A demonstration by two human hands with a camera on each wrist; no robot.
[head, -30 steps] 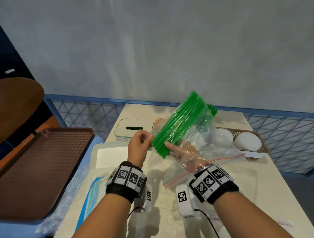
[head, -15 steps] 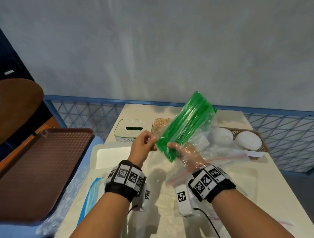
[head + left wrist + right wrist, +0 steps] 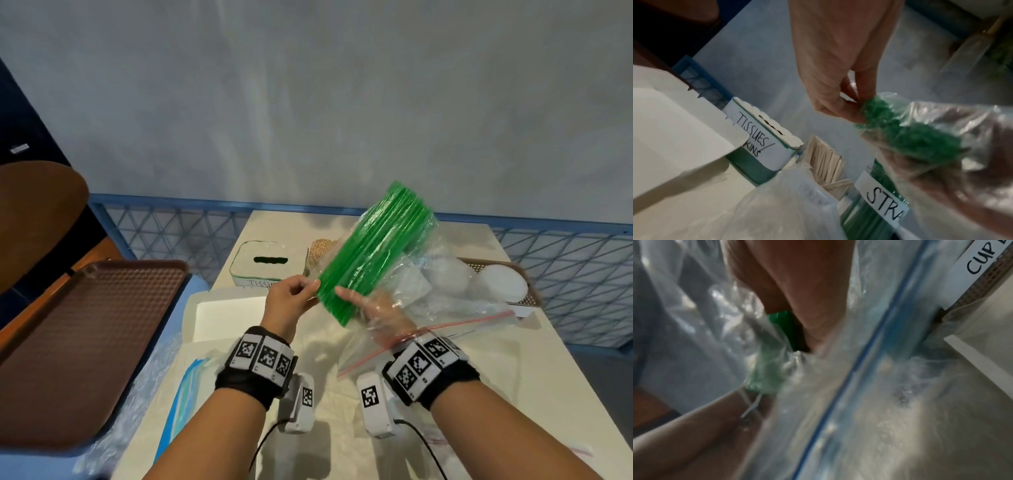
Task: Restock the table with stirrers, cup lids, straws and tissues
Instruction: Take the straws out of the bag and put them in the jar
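Note:
A bundle of green straws (image 3: 373, 250) slants up to the right above the table, inside a clear zip bag (image 3: 448, 305). My right hand (image 3: 376, 310) is inside the bag up to the wrist and holds the bundle's lower part; its fingers wrap the green straws (image 3: 783, 327). My left hand (image 3: 294, 298) pinches the plastic bag (image 3: 869, 110) at the bundle's lower end from outside. Below stand the straw holder labelled "STRA" (image 3: 885, 206), the wooden stirrers (image 3: 826, 160), the tissue box (image 3: 270, 263) and the cup lids (image 3: 503, 284) in a brown basket.
An open white box (image 3: 226, 315) lies on the table by my left wrist. A flat blue-edged bag (image 3: 185, 394) lies at the table's left front. A large brown tray (image 3: 78, 342) sits off the table to the left. A blue mesh fence (image 3: 171, 233) runs behind.
My right hand has gone deeper into the bag, whose red zip edge now sits at my wrist. The left hand's pinch stays at the bundle's lower end.

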